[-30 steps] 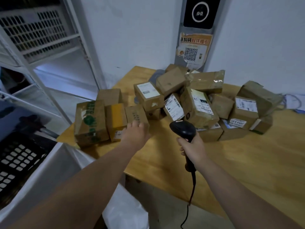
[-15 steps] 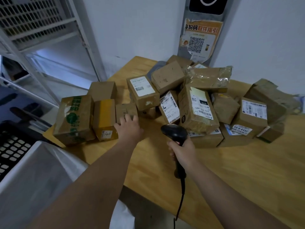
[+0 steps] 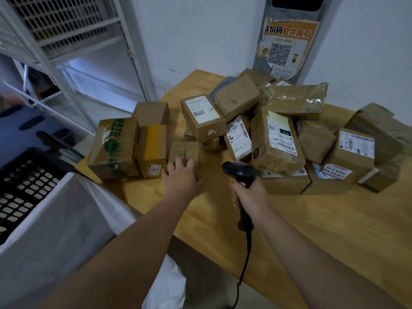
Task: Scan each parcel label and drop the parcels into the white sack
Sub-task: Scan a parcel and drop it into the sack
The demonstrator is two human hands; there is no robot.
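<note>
My left hand point(image 3: 181, 177) lies with fingers spread on the near top edge of a small plain parcel point(image 3: 185, 150). It touches the parcel but is not wrapped round it. That parcel stands on the desk point(image 3: 323, 237), just beside a yellow-taped box point(image 3: 151, 146). Left of that, a green-printed box point(image 3: 113, 148) sits right at the desk's left corner.

My right hand point(image 3: 250, 198) is curled round the grip of the black scanner point(image 3: 239, 171), whose head is near a labelled parcel point(image 3: 277, 139) at the front of the pile. The scanner's cord hangs over the near desk edge.

The near edge runs diagonally from the left corner down to the right. Bare wood lies in front of the pile and to the right of my right arm. The white sack point(image 3: 66, 224) gapes just below the left corner, beside a black crate point(image 3: 24, 181).

Since a second ago the small parcel has not shifted. My left fingers look flatter on it now, and the scanner stays at much the same spot.
</note>
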